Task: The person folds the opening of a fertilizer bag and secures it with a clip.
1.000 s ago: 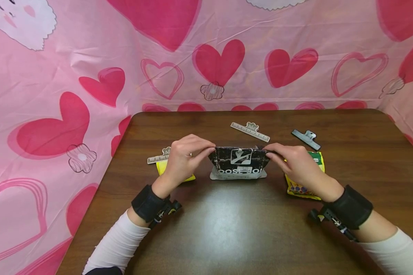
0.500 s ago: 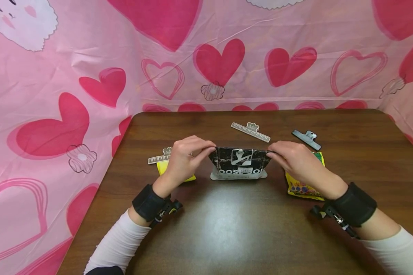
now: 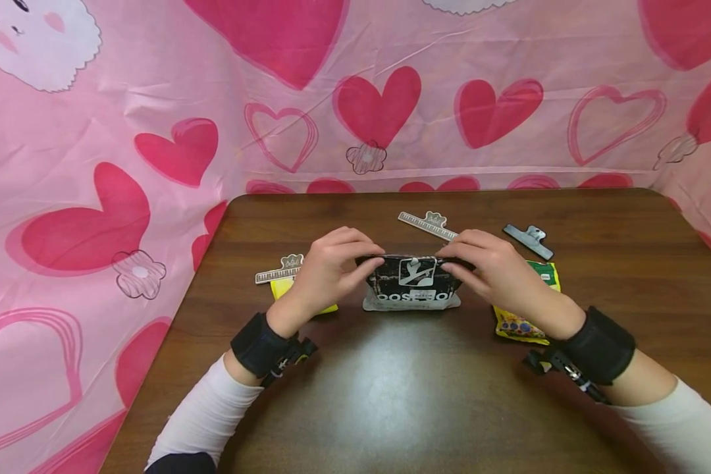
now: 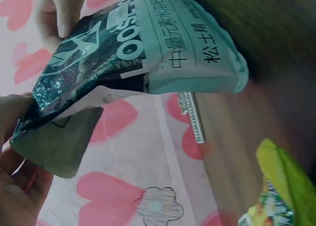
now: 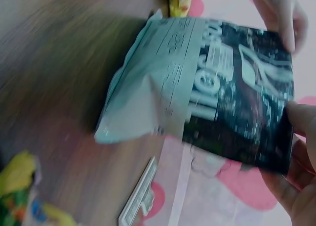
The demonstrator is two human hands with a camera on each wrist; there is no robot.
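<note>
A black and pale grey printed pouch stands on the table in the middle of the head view. My left hand pinches its top edge near the left corner, thumb in front. At the right part of the same edge, my right hand pinches with thumb and fingers. The left wrist view shows a flap of the pouch's top bent over to the far side. Lettering covers the pouch front, also seen on the pouch in the right wrist view. Both hands cover the top corners in the head view.
Behind the pouch lies a white clip, partly covered by my right hand. A grey metal clip lies at right, another white clip at left. Yellow packets lie beside each forearm: the right packet, the left packet.
Both hands have slid inward along the pouch's top edge, closer to each other. The right hand first shifted slightly outward, then inward. The pouch stays in about the same place.
</note>
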